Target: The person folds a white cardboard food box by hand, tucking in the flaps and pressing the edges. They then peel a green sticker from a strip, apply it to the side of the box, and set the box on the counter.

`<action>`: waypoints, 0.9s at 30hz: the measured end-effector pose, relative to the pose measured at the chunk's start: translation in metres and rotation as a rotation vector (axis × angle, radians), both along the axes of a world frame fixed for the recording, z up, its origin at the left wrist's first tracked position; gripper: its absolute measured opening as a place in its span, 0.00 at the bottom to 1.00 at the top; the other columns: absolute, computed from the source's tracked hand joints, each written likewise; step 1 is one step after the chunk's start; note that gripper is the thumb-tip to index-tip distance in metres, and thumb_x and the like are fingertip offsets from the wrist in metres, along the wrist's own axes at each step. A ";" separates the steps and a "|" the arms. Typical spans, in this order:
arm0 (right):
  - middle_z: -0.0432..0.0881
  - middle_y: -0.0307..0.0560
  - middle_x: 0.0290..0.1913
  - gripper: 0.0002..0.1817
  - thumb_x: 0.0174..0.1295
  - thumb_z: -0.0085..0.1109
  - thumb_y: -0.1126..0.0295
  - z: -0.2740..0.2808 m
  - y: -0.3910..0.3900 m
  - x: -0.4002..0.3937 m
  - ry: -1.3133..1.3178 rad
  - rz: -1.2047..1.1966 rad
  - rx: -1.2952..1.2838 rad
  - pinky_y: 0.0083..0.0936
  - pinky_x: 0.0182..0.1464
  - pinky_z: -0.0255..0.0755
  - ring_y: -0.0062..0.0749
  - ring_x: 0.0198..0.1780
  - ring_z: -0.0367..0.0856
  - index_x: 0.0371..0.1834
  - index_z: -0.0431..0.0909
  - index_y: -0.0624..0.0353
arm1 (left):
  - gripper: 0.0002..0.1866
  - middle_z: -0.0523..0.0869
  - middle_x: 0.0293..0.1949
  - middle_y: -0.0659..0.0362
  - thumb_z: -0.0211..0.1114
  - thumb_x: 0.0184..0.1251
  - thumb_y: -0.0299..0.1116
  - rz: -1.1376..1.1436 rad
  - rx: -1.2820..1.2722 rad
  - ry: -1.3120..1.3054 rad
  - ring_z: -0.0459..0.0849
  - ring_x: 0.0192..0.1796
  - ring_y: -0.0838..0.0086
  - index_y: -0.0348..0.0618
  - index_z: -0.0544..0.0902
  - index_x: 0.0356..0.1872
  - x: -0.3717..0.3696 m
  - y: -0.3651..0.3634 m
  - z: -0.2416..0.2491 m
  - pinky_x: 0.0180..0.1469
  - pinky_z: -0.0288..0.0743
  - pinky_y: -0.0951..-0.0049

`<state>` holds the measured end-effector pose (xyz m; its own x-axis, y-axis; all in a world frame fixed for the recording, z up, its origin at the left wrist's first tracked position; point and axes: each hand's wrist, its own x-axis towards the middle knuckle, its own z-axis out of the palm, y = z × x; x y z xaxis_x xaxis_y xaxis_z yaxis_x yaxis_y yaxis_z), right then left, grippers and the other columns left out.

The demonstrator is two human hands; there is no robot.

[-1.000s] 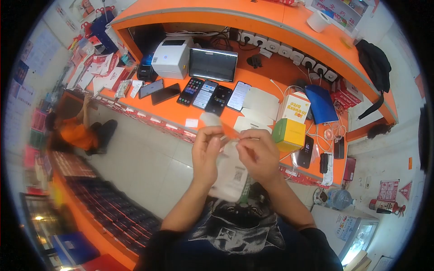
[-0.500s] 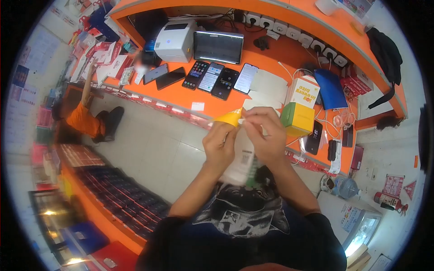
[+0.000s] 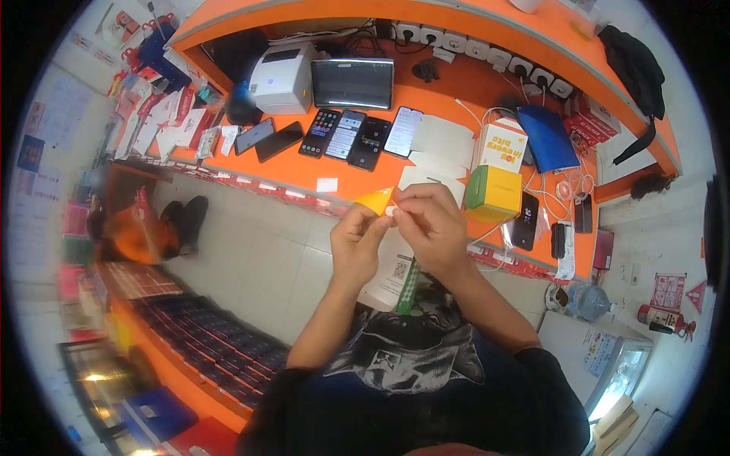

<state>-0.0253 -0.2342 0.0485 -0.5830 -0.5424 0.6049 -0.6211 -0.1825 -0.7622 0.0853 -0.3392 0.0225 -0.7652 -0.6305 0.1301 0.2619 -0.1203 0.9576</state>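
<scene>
My left hand [image 3: 356, 242] is closed round a yellow piece of paper or packaging [image 3: 375, 200] that points up to the right. The fingers of my right hand [image 3: 435, 228] pinch at its right edge, where a small white bit [image 3: 391, 211] shows between the fingertips. Below both hands, in front of my shirt, a white printed packet [image 3: 390, 272] with a QR code and a green checked edge hangs down. How it joins the yellow piece is hidden by my fingers. A yellow and green box [image 3: 494, 193] stands on the counter to the right.
Several phones [image 3: 319, 134] lie on the orange counter [image 3: 293, 171] before a tablet [image 3: 353, 83] and a white printer [image 3: 282, 78]. A white box [image 3: 503, 144], a blue folder [image 3: 547, 138] and cables are at right. A person in orange [image 3: 143, 232] is low at left.
My hands have drawn slightly lower and to the left, still holding the yellow piece. The hanging packet shows its printed side more plainly. The view has shifted a little; the person at left bent lower.
</scene>
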 end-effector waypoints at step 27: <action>0.80 0.44 0.48 0.05 0.62 0.71 0.77 0.018 0.022 -0.004 -0.073 0.271 0.144 0.23 0.45 0.74 0.31 0.48 0.78 0.40 0.87 0.63 | 0.04 0.86 0.45 0.55 0.66 0.70 0.16 -0.012 0.110 0.189 0.86 0.48 0.70 0.32 0.84 0.43 0.018 -0.001 0.001 0.57 0.78 0.70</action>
